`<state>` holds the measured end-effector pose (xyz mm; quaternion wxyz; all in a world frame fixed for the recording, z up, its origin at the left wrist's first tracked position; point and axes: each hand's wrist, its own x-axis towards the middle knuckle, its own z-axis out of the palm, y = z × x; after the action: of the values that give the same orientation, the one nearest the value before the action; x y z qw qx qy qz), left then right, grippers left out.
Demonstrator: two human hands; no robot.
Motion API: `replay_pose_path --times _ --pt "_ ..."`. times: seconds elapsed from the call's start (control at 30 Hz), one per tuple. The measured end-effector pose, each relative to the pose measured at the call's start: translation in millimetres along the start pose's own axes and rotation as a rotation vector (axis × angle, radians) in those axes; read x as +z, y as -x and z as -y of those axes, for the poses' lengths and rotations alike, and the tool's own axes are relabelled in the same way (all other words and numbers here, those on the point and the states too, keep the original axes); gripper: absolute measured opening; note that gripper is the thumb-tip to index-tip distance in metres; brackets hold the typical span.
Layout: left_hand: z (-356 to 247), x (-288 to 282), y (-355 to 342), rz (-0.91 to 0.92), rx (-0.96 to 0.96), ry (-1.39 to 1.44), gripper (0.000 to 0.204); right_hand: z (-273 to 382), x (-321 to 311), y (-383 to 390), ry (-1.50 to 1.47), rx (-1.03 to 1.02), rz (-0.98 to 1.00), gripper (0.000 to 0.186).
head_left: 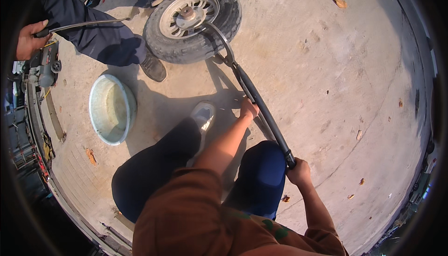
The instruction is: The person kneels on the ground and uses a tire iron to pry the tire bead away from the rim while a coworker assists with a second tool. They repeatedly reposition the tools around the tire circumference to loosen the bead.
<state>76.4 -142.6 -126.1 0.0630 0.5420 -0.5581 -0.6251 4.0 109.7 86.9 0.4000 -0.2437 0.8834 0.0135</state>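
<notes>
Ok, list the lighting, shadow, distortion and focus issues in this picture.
Head view: strong sun washes the concrete floor pale; head view: dark shadows spread between the plastic basin and the long black bar, around the light shoe; head view: fisheye bends edges near the blackened rim; head view: clutter at far left looks soft, hard to identify.

Most of the co-worker (95, 37) above the legs is cut off upper left; the black lever (264, 116) partly hides the right hand (299, 172); left-rim clutter (47, 151) is indistinct.
</notes>
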Motion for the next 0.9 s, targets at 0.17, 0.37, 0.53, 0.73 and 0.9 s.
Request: replay_pose_path --times 0.17,0.37,0.53,0.73,0.9 --pt "-31.1 -16.7 -11.1 0.089 -0.203 0.026 0.035 0.8 35.6 -45.1 -0.123 -0.146 -0.104 0.019" --pt "-41.5 -16.7 -6.5 0.114 -0.265 0.060 0.030 -18.4 48.9 -55.9 -0.237 -0.177 -0.093 0.016" --pt "-37.9 -19.8 5.9 0.123 -0.301 0.105 0.018 -16.2 32.9 -32.5 -0.165 -0.237 -0.110 0.013" --pt "-25.0 -20.6 33.2 0.177 -0.253 0.186 0.008 -33.7 12.3 -2.3 -0.171 -0.225 -0.138 0.013" --pt "-16.4 -15.5 34.4 0.129 -0.196 0.200 0.015 -26.2 25.1 5.0 -0.175 -0.210 -0.144 0.011"
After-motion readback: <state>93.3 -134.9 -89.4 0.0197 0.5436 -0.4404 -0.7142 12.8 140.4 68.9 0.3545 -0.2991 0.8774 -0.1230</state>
